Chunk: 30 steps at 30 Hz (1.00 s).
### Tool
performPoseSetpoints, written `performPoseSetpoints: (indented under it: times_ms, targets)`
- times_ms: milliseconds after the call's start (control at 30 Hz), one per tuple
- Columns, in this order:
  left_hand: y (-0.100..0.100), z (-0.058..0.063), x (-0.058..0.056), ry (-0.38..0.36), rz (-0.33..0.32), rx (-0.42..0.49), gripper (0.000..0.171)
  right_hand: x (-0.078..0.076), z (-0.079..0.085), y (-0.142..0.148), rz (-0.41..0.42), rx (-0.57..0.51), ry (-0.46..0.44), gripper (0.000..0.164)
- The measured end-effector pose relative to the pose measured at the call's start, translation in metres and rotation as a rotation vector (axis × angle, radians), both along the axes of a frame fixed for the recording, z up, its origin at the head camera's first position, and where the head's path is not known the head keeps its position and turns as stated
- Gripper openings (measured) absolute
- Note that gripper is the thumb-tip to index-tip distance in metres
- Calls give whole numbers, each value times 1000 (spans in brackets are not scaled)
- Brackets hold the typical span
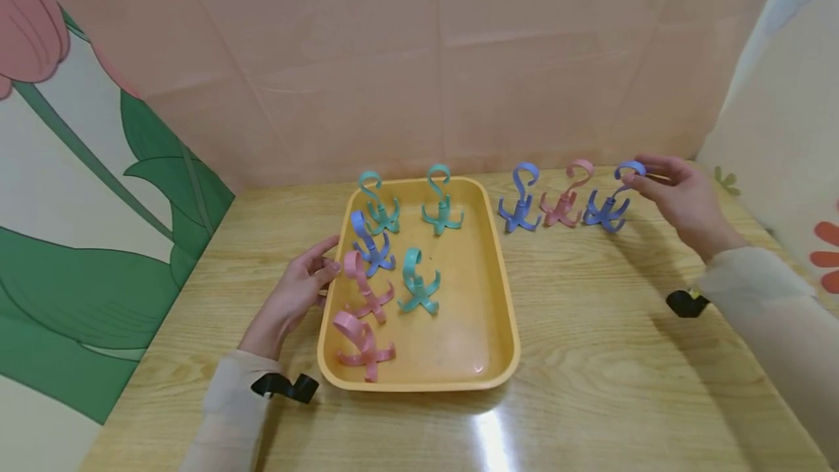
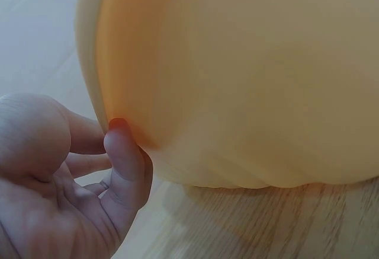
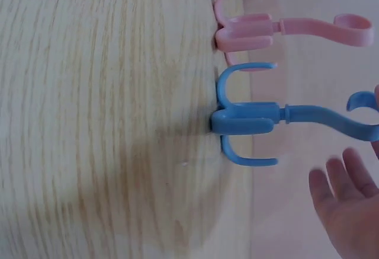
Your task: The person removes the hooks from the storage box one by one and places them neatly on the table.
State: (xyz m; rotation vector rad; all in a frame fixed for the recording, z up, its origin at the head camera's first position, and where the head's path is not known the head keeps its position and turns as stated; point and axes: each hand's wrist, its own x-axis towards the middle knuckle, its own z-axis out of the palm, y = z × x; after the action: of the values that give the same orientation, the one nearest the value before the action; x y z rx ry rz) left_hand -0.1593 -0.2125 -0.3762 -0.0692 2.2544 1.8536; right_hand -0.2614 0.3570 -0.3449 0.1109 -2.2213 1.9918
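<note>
At the back right of the table, my right hand (image 1: 688,199) pinches the curled top of a blue four-pronged rotating hook (image 1: 607,214) between thumb and fingers. It stands upright on its prongs, and in the right wrist view the other fingers (image 3: 340,179) reach out below the curl. Beside it on the left are a pink hook (image 1: 561,210) and another blue hook (image 1: 520,214). My left hand (image 1: 298,297) grips the left rim of a yellow tray (image 1: 509,326); the left wrist view shows fingertips on the tray's rim (image 2: 92,63).
Inside the tray stand three teal hooks (image 1: 420,296), a blue hook (image 1: 376,257) and two pink hooks (image 1: 367,355), mostly along its left side and back. A pink-covered wall (image 1: 432,57) rises behind the wooden table (image 1: 590,384). Patterned panels (image 1: 98,188) flank both sides.
</note>
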Motion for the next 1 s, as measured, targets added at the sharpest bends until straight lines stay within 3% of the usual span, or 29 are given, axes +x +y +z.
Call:
performPoseSetpoints:
  times_ms: [167, 367, 633, 833, 900, 1000]
  targets:
    - [1, 1, 0, -4, 3, -7, 54, 8, 12, -3, -104, 255, -68, 53]
    - [0, 1, 0, -13, 3, -10, 54, 23, 28, -25, -149, 230, -27, 60]
    - [0, 2, 1, -8, 2, -10, 54, 43, 41, -66, -195, 254, 107, 54]
    - [0, 2, 1, -8, 2, -18, 54, 58, 42, -100, -151, 233, 184, 49]
    - [0, 2, 1, -7, 4, -19, 54, 63, 39, -111, -101, 220, 220, 47]
    - [1, 2, 0, -7, 8, -24, 54, 71, 34, -129, 35, 98, 251, 45]
